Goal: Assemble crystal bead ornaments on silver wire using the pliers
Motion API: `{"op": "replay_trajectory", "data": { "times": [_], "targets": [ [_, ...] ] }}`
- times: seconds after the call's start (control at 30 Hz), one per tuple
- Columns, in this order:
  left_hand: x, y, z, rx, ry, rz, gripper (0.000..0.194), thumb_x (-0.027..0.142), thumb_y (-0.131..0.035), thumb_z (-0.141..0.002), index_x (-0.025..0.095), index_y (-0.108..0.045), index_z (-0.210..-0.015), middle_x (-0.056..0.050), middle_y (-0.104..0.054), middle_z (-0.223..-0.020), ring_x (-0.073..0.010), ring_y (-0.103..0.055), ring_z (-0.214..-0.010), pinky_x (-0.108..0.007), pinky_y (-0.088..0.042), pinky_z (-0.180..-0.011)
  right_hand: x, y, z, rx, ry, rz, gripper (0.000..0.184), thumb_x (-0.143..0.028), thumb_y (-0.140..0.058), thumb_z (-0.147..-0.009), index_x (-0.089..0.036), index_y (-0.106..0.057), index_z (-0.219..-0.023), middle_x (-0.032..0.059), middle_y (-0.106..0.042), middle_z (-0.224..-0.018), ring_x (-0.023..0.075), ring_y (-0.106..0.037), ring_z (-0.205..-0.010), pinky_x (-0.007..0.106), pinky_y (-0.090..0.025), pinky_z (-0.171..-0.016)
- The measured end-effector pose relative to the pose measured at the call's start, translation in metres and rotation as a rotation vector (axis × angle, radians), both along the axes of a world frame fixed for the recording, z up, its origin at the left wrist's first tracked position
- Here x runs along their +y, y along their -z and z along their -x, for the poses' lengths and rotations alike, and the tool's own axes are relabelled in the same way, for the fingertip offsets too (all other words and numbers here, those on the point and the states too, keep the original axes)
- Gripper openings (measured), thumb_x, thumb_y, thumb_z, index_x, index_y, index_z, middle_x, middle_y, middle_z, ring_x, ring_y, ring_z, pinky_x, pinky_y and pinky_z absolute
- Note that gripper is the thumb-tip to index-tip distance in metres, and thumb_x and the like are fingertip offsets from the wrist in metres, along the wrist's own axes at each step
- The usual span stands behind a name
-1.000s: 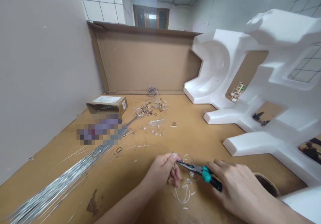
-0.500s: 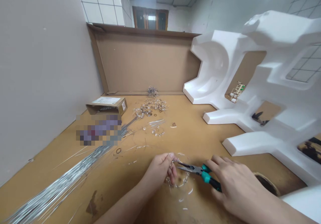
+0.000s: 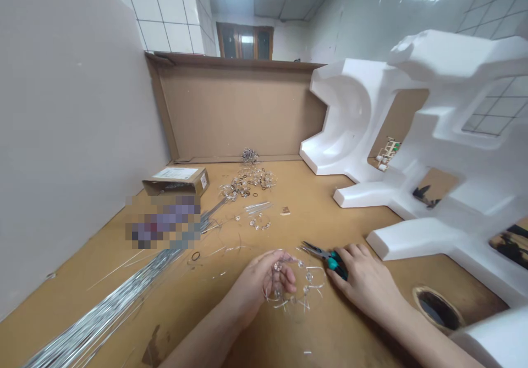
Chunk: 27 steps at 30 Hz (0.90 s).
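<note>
My left hand (image 3: 259,280) is closed round a tangle of thin wire with clear beads (image 3: 303,288), held just above the cardboard-covered table (image 3: 206,324). My right hand (image 3: 363,280) lies to its right, fingers wrapped on the teal handles of needle-nose pliers (image 3: 325,257). The pliers' jaws point left and away from the wire, resting low near the table. The two hands are a short gap apart.
A long bundle of silver wires (image 3: 107,307) runs along the left. A small cardboard box (image 3: 176,179) and heaps of beads and rings (image 3: 247,180) lie farther back. Large white foam packing (image 3: 433,153) fills the right. A round hole (image 3: 437,308) is in the table at right.
The pliers have left the wire piece and moved back and to the right with my right hand. My left hand has turned, keeping the beaded wire.
</note>
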State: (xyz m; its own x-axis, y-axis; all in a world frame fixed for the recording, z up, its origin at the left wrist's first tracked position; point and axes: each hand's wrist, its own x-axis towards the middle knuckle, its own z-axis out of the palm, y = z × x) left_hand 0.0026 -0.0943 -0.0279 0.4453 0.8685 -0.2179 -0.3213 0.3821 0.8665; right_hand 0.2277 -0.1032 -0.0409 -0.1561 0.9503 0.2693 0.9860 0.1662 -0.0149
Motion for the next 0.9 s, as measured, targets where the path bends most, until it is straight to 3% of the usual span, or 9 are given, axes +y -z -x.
{"op": "replay_trajectory", "data": {
  "times": [0.13,0.27,0.33,0.4,0.5,0.6,0.73,0.9],
  "targets": [
    [0.0,0.001,0.001,-0.055,0.002,-0.026,0.033,0.04,-0.05,-0.078,0.01,-0.06,-0.087,-0.003,-0.06,-0.061,-0.0152,-0.059,-0.054,-0.026,-0.044,-0.056,0.008,0.011,0.005,0.07,-0.05,-0.035,0.033,-0.039,-0.048,-0.078,-0.019,-0.059,-0.101,0.0109,-0.059,-0.094,0.0276,-0.05,-0.092,0.038,-0.04,-0.074],
    [0.0,0.0,0.001,-0.043,-0.003,-0.037,0.033,0.039,-0.049,-0.079,0.009,-0.061,-0.087,-0.004,-0.06,-0.061,-0.0146,-0.058,-0.054,-0.026,-0.044,-0.056,0.012,0.002,0.011,0.345,-0.119,-0.018,0.035,-0.04,-0.047,-0.079,-0.018,-0.059,-0.103,0.0109,-0.058,-0.103,0.0274,-0.048,-0.098,0.041,-0.036,-0.083],
    [0.001,0.0,0.0,-0.022,-0.008,-0.04,0.033,0.039,-0.048,-0.08,0.009,-0.061,-0.087,-0.004,-0.06,-0.06,-0.0142,-0.058,-0.053,-0.025,-0.044,-0.055,0.015,-0.01,0.018,0.631,-0.155,0.126,0.035,-0.043,-0.044,-0.082,-0.019,-0.06,-0.101,0.0086,-0.06,-0.101,0.0236,-0.051,-0.094,0.036,-0.037,-0.082],
    [0.001,0.0,0.0,-0.002,-0.01,-0.047,0.031,0.038,-0.049,-0.08,0.009,-0.06,-0.087,-0.004,-0.06,-0.061,-0.0134,-0.058,-0.052,-0.024,-0.044,-0.054,0.02,-0.023,0.03,0.936,-0.202,0.398,0.034,-0.047,-0.048,-0.079,-0.02,-0.062,-0.096,0.005,-0.063,-0.09,0.0193,-0.055,-0.082,0.031,-0.04,-0.073],
    [0.003,-0.001,0.003,0.007,-0.014,-0.05,0.027,0.035,-0.052,-0.08,0.011,-0.06,-0.086,-0.005,-0.061,-0.065,-0.0127,-0.059,-0.055,-0.023,-0.044,-0.055,0.03,-0.034,0.046,1.232,-0.27,0.678,0.029,-0.044,-0.069,-0.063,-0.017,-0.064,-0.073,-0.0013,-0.059,-0.063,0.0109,-0.049,-0.058,0.023,-0.037,-0.056],
    [0.007,-0.001,0.007,-0.009,-0.054,-0.028,0.024,0.034,-0.058,-0.075,0.012,-0.06,-0.085,-0.006,-0.063,-0.075,-0.0148,-0.061,-0.065,-0.026,-0.047,-0.063,0.041,-0.03,0.052,1.352,-0.26,0.738,0.033,-0.047,-0.068,-0.062,-0.015,-0.061,-0.066,-0.0056,-0.048,-0.05,0.0055,-0.036,-0.044,0.02,-0.029,-0.044],
    [0.013,0.003,0.014,0.072,-0.124,-0.06,0.022,0.033,-0.064,-0.071,0.013,-0.061,-0.078,-0.007,-0.064,-0.083,-0.0172,-0.061,-0.077,-0.03,-0.047,-0.075,0.046,-0.015,0.046,1.449,-0.245,0.776,0.035,-0.049,-0.068,-0.061,-0.016,-0.059,-0.07,-0.0058,-0.046,-0.054,0.0052,-0.036,-0.044,0.02,-0.032,-0.044],
    [0.017,0.004,0.017,0.25,-0.144,-0.134,0.022,0.035,-0.067,-0.067,0.014,-0.063,-0.072,0.0,-0.059,-0.064,-0.0111,-0.053,-0.061,-0.024,-0.045,-0.063,0.044,-0.011,0.041,1.534,-0.231,0.795,0.03,-0.043,-0.069,-0.063,-0.016,-0.059,-0.071,-0.0049,-0.048,-0.059,0.0051,-0.04,-0.048,0.02,-0.035,-0.049]
  ]
}}
